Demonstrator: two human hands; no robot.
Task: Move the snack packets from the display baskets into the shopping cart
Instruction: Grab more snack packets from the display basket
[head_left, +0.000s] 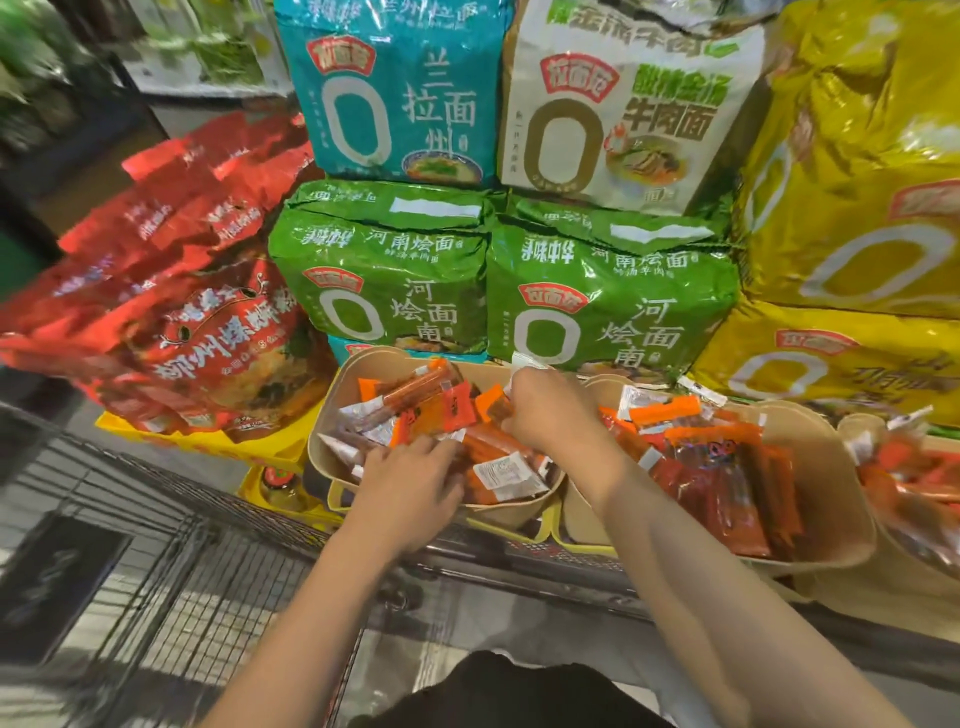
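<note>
Head view, looking down: I have both hands inside the left display basket (332, 452), the tan one in the middle of the frame, which is heaped with orange and red snack packets (431, 410). My left hand (410, 483) lies knuckles-up at the basket's near edge with its fingers bent down into the pile; they seem to be closing on packets, but the fingertips are buried, so I cannot tell whether anything is actually caught. My right hand (550, 410) is further up, near the basket's far right rim, fingers curled round what looks like an orange packet with a white end showing above the knuckles. A second basket (831, 519), also full of packets, sits just to the right, and a third one pokes in at the right edge.

The shopping cart (156, 571) fills the lower left and bottom of the frame, its wire rim directly under my forearms, and I see no packets in the part that shows.

To do this grab well, I would gather with both hands toward each other, so the slippery wrappers bunch instead of squirting sideways over the rim. I would lift straight up, clear the basket wall, then draw back low over the cart before letting go. The loose topmost packets are the ones likely to spill
</note>
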